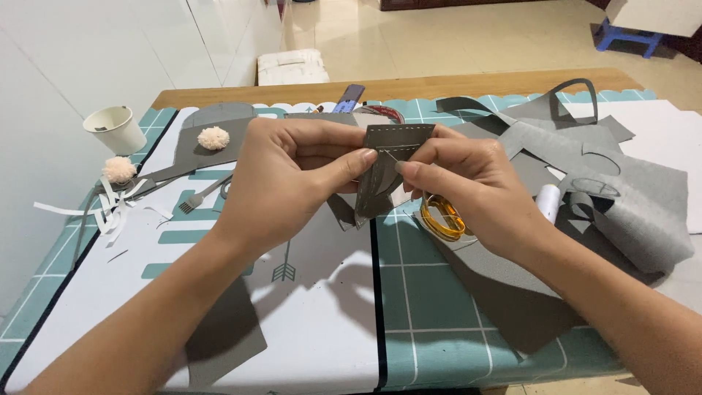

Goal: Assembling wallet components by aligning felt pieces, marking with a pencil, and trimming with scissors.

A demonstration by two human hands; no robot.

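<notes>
- Left hand [281, 179]: closed on the grey felt piece [384, 164], thumb pressed on its front face, the other fingers curled behind it.
- Right hand [468, 183]: thumb and forefinger pinched shut at the piece's right side, holding what looks like a thin needle; it is too fine to confirm.
- Grey felt piece: held upright between both hands, above the table and clear of it; a row of pale stitching runs along its top edge and down its middle.
- Scissors with yellow handles [442, 217]: lying on the table just under the right hand, partly hidden by it.
- White thread spool [548, 201]: lying just right of the right wrist.
- Grey felt offcuts [621, 197]: heaped at the right of the table, some curled into strips and loops.
- Small fork [197, 197]: lying left of the left hand, near it.
- Two cream pompoms [213, 137]: one on a grey sheet beyond the left hand, the other towards the left edge.
- White cup [115, 128]: standing at the far left corner.
- Patterned teal and white table cover [431, 292]: under everything.
</notes>
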